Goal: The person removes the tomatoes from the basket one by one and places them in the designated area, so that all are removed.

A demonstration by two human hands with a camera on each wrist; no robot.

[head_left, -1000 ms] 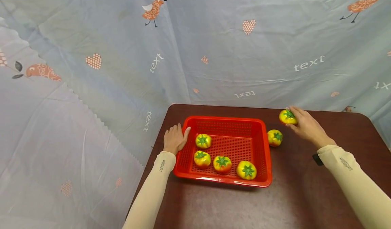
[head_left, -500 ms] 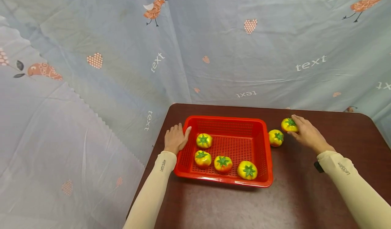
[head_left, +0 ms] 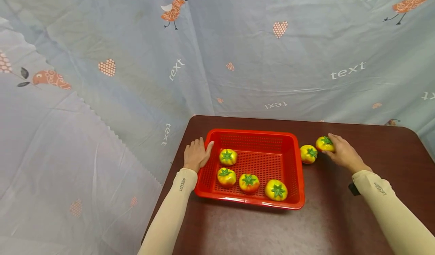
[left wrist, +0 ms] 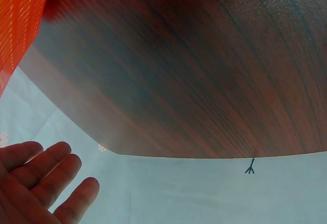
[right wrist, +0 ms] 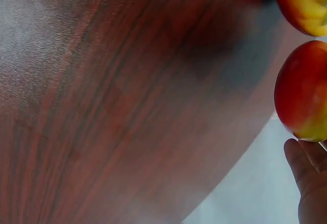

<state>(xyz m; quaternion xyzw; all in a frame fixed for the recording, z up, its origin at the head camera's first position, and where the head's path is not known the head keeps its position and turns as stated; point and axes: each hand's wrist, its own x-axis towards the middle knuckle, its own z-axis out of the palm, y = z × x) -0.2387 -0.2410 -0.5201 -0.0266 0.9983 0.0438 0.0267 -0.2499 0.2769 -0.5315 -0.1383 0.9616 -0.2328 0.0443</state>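
My right hand (head_left: 344, 155) grips a yellow-red tomato (head_left: 323, 144) with a green star-shaped top, thumb on the near side and fingers behind. That tomato is right beside a second tomato (head_left: 308, 154), which lies against the outside of the basket's right wall. In the right wrist view the held tomato's red flank (right wrist: 301, 89) shows above my fingertips (right wrist: 291, 147). My left hand (head_left: 196, 155) is at the left rim of the red plastic basket (head_left: 251, 132), fingers straight and thumb over the edge. The left wrist view shows its fingers (left wrist: 69, 168) spread, with nothing in them.
Inside the basket lie several tomatoes, one (head_left: 228, 156) at the left and others along the front, such as this right-hand one (head_left: 276, 190). Dark brown table (head_left: 251, 228) surrounds the basket. A printed curtain (head_left: 238, 39) hangs behind the table and on its left.
My right hand has come down toward the table with its tomato, ending close beside the tomato outside the basket. My left hand keeps its place at the rim.
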